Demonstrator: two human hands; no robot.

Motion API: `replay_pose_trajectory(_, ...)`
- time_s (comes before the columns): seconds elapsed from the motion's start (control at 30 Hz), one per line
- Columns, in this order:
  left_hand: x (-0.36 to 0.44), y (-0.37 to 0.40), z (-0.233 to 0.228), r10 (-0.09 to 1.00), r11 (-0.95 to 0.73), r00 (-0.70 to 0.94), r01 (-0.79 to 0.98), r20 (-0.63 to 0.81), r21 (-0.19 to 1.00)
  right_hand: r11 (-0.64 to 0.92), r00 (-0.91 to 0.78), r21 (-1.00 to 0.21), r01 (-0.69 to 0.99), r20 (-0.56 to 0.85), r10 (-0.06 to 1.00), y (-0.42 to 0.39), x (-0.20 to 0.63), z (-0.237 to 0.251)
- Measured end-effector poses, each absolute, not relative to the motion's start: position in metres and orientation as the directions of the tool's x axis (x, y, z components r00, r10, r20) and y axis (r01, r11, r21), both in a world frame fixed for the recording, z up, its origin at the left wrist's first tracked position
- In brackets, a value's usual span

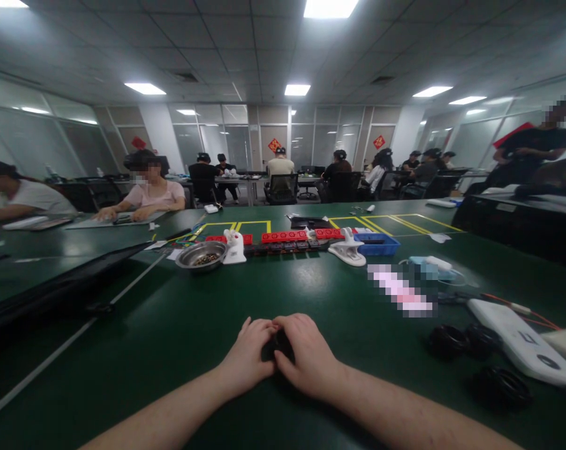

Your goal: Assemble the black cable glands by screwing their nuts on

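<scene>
Both forearms come in from the bottom edge and meet at centre on the dark green table top (170,337). Left hand (247,356) and right hand (306,359) are pressed together, fingers curled around a small black object (277,345). Both are closed on it; only a sliver shows between the hands, shape not readable. It sits at table level, near the front edge, dead centre.

Right of the hands: three black rubber-looking rings (465,340) lying flat, apart from the hands. Beside those, a long white flat device (521,344) with an orange cable behind it.

Further back, mid-table:
- round shiny metal bowl (201,255) with small parts inside
- white plastic stand (234,245) touching the bowl's right side
- row of red plastic blocks (292,236) over a dark strip
- white clamp-like plastic tool (347,249) just right of that row
- blue plastic tray (376,244) just behind the clamp

Yellow tape rectangles (395,224) mark the far table surface. Other people sit at the table's left and at tables behind; one stands far right.
</scene>
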State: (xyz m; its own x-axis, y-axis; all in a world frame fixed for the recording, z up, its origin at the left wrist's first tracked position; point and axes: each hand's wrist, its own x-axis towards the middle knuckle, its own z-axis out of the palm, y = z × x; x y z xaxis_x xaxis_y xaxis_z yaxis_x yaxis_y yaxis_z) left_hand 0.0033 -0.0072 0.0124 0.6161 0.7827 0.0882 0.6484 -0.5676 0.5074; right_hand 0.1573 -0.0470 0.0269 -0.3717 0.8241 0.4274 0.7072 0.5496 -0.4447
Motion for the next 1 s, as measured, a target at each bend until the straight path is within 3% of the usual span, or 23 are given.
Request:
replay_pose_trajectory(0.23,0.0039,-0.0092,0.0171,0.784,-0.559,0.617,0.654,0.068,0.51,0.49,-0.299,-0.453,0.745,0.429,0.852,-0.0456,0.1581,0.0246)
replay_pose_trajectory(0.43,0.0033,-0.0079,0.0125,0.787,-0.564,0.611,0.656,0.086,0.502,0.572,-0.377,-0.447,0.688,0.453,0.808,-0.0466,0.1578,0.0273)
replay_pose_trajectory(0.63,0.0039,-0.0076,0.0134,0.781,-0.563,0.62,0.651,0.072,0.51,0.484,-0.318,-0.449,0.751,0.397,0.861,-0.046,0.158,0.0261)
replay_pose_trajectory(0.8,0.0043,-0.0079,0.0138,0.789,-0.555,0.61,0.656,0.074,0.512,0.547,-0.367,-0.459,0.7,0.426,0.827,-0.0467,0.1577,0.027)
replay_pose_trajectory(1.0,0.0036,-0.0089,0.0165,0.784,-0.558,0.617,0.65,0.07,0.516,0.497,-0.339,-0.454,0.74,0.386,0.858,-0.0462,0.1573,0.028)
